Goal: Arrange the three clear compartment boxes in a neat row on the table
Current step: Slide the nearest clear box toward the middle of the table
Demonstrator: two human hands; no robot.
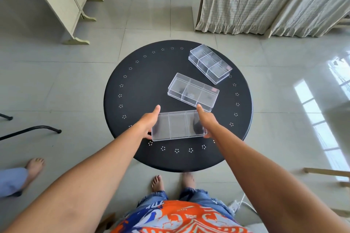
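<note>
Left hand and right hand grasp the near box by its ends at the table's near edge. Two boxes lie skewed toward the far-right edge; squaring them comes next.

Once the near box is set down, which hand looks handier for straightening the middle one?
Probably the right hand. Its thumb already reaches almost to the middle box, which lies tilted toward the right of the round table. The left hand grips the near box at its far-left end, farther away.
</note>
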